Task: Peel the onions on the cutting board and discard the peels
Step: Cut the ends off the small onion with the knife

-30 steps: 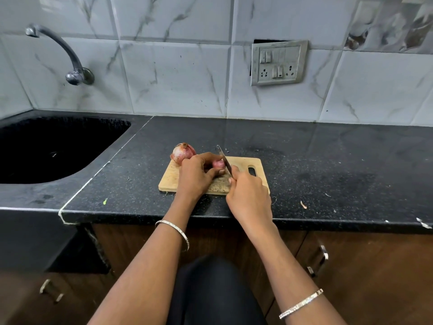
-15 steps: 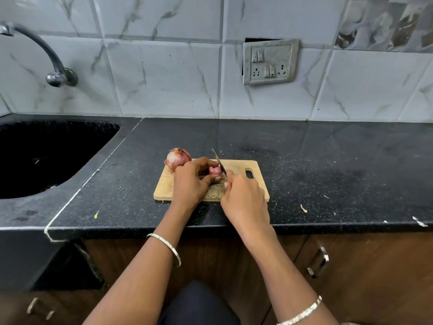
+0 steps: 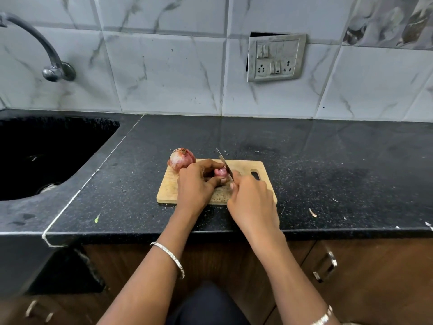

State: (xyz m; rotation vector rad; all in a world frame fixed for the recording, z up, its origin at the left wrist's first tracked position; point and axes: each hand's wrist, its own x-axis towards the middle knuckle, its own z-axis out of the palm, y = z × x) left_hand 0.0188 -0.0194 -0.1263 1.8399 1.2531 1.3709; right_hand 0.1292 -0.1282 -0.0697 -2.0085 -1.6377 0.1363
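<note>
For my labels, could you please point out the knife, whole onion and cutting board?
knife [image 3: 223, 161]: head view, blade.
whole onion [image 3: 181, 159]: head view, papery skin.
cutting board [image 3: 243, 166]: head view, bare right corner.

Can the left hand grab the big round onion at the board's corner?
Probably yes. The big round reddish onion sits just beyond the left hand at the wooden cutting board's corner, with nothing between them. But that hand grips a small pink onion, so it would have to let go first.

No readable text, labels, brands or numbers anywhere in view.
</note>
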